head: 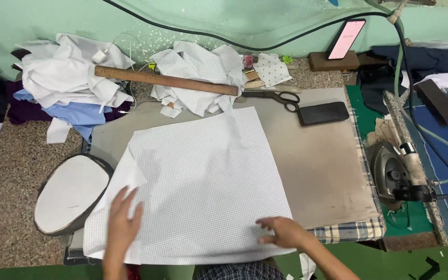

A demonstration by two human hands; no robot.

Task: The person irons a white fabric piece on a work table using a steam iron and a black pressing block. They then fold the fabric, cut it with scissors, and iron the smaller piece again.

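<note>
The checked cloth (203,181) lay flat near the counter's (317,155) front edge. The left hand (122,220) and right hand (284,232) pressed down on it, fingers spread, holding nothing, keeping it smooth. The iron (395,173) sat at the right edge.

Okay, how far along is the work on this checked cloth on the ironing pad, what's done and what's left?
Done: the checked cloth lies spread flat on the ironing pad. In hand: the left hand and right hand press flat on its near edge, smoothing it. Left: the iron sits untouched to the right, and the scissors and wooden ruler lie unused at the back.
</note>
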